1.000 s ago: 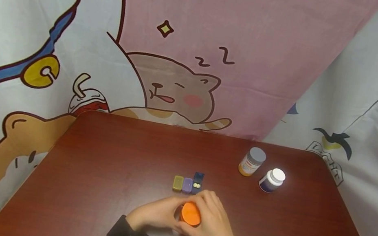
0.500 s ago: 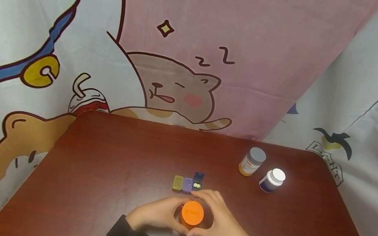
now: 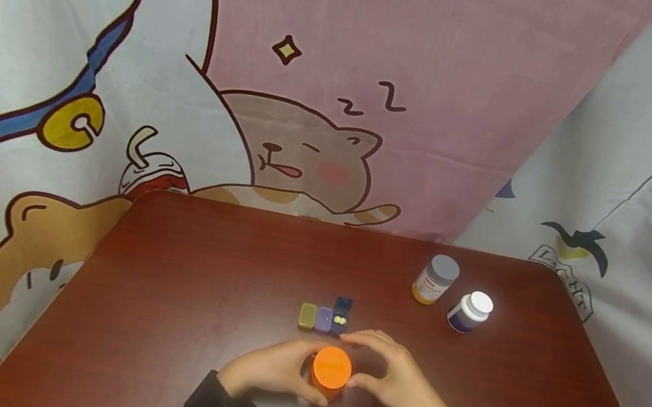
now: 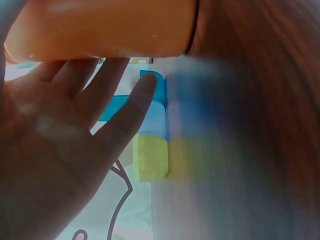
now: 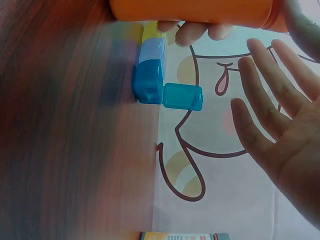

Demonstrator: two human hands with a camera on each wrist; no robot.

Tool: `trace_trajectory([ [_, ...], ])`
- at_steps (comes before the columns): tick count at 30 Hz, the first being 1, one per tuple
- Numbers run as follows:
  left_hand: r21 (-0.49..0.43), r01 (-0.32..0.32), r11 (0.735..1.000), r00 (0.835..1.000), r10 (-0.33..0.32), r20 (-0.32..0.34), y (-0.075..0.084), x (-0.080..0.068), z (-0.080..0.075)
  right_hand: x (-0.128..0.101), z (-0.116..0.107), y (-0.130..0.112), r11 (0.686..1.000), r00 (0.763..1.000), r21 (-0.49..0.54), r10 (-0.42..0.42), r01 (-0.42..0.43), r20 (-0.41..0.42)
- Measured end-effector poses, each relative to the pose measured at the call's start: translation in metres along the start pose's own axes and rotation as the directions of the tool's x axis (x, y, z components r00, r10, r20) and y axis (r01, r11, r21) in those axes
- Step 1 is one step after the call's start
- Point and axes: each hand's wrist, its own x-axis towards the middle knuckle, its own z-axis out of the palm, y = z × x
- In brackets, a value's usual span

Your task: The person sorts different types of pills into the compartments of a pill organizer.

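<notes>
An orange bottle (image 3: 332,369) with an orange cap stands on the dark red table (image 3: 171,293) near its front edge. My left hand (image 3: 290,368) grips its side from the left; in the left wrist view its fingers (image 4: 87,80) reach up against the bottle (image 4: 100,27). Just right of the cap, my right hand (image 3: 385,375) arches around the bottle with a gap. In the right wrist view its fingers (image 5: 270,100) are spread and apart from the bottle (image 5: 190,10). A small pill organizer (image 3: 324,318) lies just behind, with yellow, purple and blue cells. The blue cell (image 5: 150,82) is open, showing two pale pills.
A grey-capped amber bottle (image 3: 435,279) and a white-capped dark bottle (image 3: 469,311) stand at the back right of the table. A cartoon-print cloth (image 3: 293,84) hangs behind and on both sides of the table.
My right hand, which covered the orange cap a second ago, has let go and drawn back to the right. The cap now shows in full. My left hand keeps its hold.
</notes>
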Motion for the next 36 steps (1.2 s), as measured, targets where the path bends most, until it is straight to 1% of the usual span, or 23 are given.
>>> trace_trajectory([
  [5,-0.018,-0.034,0.999,0.999,0.034,0.011,-0.001,0.001,0.0,0.0,0.005,-0.006,1.0,1.0,0.021,-0.014,0.014,0.003],
  [11,0.018,-0.017,1.0,1.0,0.017,-0.002,-0.002,0.0,0.0,0.001,0.016,-0.016,0.997,0.997,0.019,-0.071,0.071,-0.007],
  [14,0.036,-0.011,0.999,1.0,0.011,-0.011,-0.002,-0.001,0.0,0.002,0.022,-0.022,0.996,0.996,-0.036,-0.078,0.077,-0.031],
  [16,0.04,-0.013,0.999,1.0,0.014,-0.01,-0.002,-0.001,0.0,0.003,0.026,-0.026,0.992,0.995,-0.108,-0.075,0.068,-0.058],
  [18,0.042,-0.024,0.999,1.0,0.024,-0.008,-0.002,-0.001,0.0,0.004,0.03,-0.029,0.979,0.994,-0.196,-0.067,0.048,-0.091],
  [20,0.046,-0.031,0.998,0.999,0.032,-0.005,-0.002,-0.001,-0.001,0.006,0.033,-0.032,0.959,0.989,-0.281,-0.08,0.041,-0.128],
  [22,0.047,-0.04,0.998,0.999,0.04,0.0,-0.001,0.0,-0.001,0.008,0.035,-0.033,0.934,0.982,-0.354,-0.105,0.044,-0.156],
  [25,0.045,-0.038,0.998,0.999,0.038,0.002,-0.001,-0.001,-0.001,0.009,0.039,-0.034,0.895,0.967,-0.44,-0.169,0.069,-0.192],
  [27,0.039,-0.036,0.999,0.999,0.036,0.002,0.0,-0.001,-0.001,0.01,0.041,-0.034,0.876,0.953,-0.474,-0.21,0.085,-0.216],
  [29,0.04,-0.038,0.998,0.999,0.038,-0.002,0.0,-0.001,0.0,0.011,0.043,-0.035,0.864,0.938,-0.496,-0.241,0.091,-0.248],
  [33,0.104,-0.031,0.994,0.999,0.036,-0.039,0.0,-0.001,0.001,0.01,0.048,-0.036,0.85,0.915,-0.523,-0.259,0.065,-0.308],
  [36,0.156,0.003,0.988,0.997,0.009,-0.077,0.001,-0.001,0.001,0.009,0.051,-0.038,0.839,0.907,-0.543,-0.25,0.029,-0.339],
])
